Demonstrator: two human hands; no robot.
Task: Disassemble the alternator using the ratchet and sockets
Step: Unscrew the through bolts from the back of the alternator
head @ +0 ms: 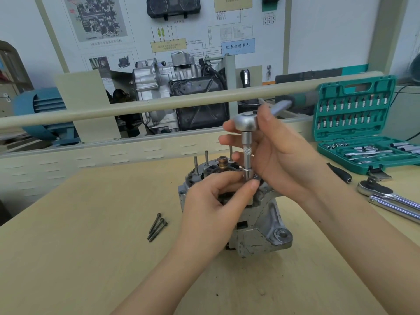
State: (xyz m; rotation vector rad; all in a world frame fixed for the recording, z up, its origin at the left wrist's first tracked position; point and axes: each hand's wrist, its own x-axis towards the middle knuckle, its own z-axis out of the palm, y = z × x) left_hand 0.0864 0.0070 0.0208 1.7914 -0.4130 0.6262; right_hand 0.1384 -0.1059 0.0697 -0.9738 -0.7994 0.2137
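The grey metal alternator stands upright in the middle of the wooden table, several studs and a brass-coloured shaft end poking up from its top. A ratchet with an extension bar and socket stands vertically on the alternator's top right. My right hand grips the ratchet head and extension bar. My left hand pinches the socket at its lower end and rests on the alternator's top. The ratchet's handle points back right and is blurred.
Three long dark bolts lie on the table left of the alternator. A second, larger ratchet lies at the right edge. An open green socket case stands back right. A beige rail and engine display run behind the table.
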